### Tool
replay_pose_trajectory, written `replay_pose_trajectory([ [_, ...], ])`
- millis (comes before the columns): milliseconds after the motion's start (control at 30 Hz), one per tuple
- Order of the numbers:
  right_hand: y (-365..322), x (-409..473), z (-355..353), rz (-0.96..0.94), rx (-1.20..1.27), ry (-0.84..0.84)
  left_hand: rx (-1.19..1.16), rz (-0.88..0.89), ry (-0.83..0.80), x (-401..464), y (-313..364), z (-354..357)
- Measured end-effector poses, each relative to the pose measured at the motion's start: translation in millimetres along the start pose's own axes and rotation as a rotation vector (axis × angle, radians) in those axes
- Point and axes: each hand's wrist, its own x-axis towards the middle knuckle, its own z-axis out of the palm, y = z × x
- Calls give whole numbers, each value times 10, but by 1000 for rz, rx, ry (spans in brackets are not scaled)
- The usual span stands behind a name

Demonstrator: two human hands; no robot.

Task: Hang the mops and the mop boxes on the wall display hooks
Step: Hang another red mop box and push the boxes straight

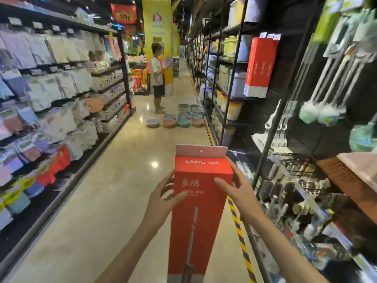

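Observation:
A tall red mop box (pixel 195 221) with a white hang tab at its top stands upright in front of me, held near its upper end. My left hand (pixel 163 198) grips its left edge and my right hand (pixel 238 190) grips its right side, thumb across the front. Several matching red mop boxes (pixel 258 66) hang on the dark wall display at the upper right. White-handled mops (pixel 324 94) with pale green heads hang on hooks further right.
I stand in a shop aisle. Shelves of folded textiles (pixel 51 94) line the left. A person (pixel 157 78) stands ahead beside plastic basins (pixel 183 118) on the floor. A black-yellow stripe (pixel 238 225) runs along the right shelving base. Brushes (pixel 289 193) fill the lower right rack.

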Motion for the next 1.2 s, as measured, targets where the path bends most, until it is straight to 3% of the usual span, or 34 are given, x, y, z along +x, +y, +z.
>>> replay_pose_trajectory([
  [367, 1004, 2846, -186, -13, 38, 26, -1, -29, -7, 2916, -716, 395],
  [767, 1619, 6001, -583, -9, 45, 7, -13, -47, 11, 6004, -1136, 936],
  [1200, 2647, 9145, -896, 3, -4, 154, -71, -61, -173, 9598, -2093, 1528],
])
